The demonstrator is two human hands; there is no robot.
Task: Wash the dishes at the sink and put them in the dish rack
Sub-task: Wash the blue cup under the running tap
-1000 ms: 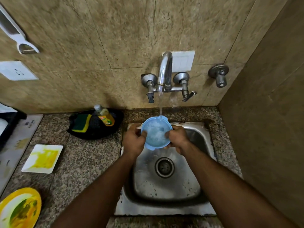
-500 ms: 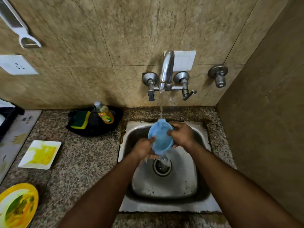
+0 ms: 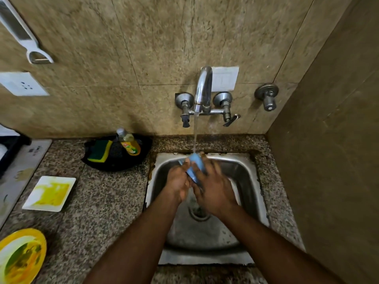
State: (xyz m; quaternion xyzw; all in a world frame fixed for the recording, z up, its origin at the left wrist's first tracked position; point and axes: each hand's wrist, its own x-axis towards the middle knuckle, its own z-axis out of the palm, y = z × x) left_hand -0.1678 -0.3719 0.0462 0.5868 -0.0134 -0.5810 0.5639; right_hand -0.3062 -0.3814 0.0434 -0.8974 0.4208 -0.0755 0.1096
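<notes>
Beige stone tiles cover the wall [image 3: 160,48] behind a speckled granite counter [image 3: 106,201], and a steel sink [image 3: 246,181] is set into this counter near the right corner. From the tap [image 3: 203,89] on the wall a thin stream of water [image 3: 194,134] falls onto a small blue bowl [image 3: 195,167], which is held over the sink basin, tilted on its side. The left hand [image 3: 178,181] grips the bowl from the left side, and the right hand [image 3: 213,191] lies over it from the right with the fingers spread and curved on its surface; both hands are a little blurred. On the counter to the left of the sink stands a black tray [image 3: 117,162] with a green and yellow sponge [image 3: 100,150] and a bottle of dish soap [image 3: 128,142] in it. Further left lies a white square plate [image 3: 49,193] with yellow stains, and at the lower left edge a yellow round plate [image 3: 20,257] with food rests. A white socket [image 3: 22,84] and a hanging white peeler [image 3: 24,37] are on the wall at the left.
</notes>
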